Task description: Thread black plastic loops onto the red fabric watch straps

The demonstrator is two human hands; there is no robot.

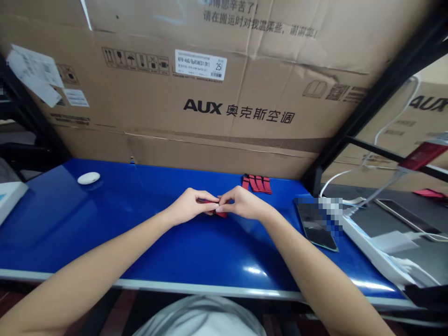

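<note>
Pinching a small red piece between them, the left hand and right hand meet above the middle of the blue bench. Each grip is nearly closed, thumb and fingers drawn together on the red piece, and the fingertips of the two hands touch or almost touch. Much of the piece is hidden by the fingers, so its full shape cannot be told; a bit of it shows below the fingertips. Both bare forearms reach in from the near edge of the bench.

Beyond the right hand, near the back edge, lie several red strips with black bands, side by side. Farther to the right, a dark phone lies flat on the bench, partly blurred out, just beside a long white power strip with cables plugged in. Off to the left, well apart from the hands, a round white object rests near the back. At the far left edge is part of a white box-like object. A large cardboard box marked AUX stands upright behind the bench.
</note>
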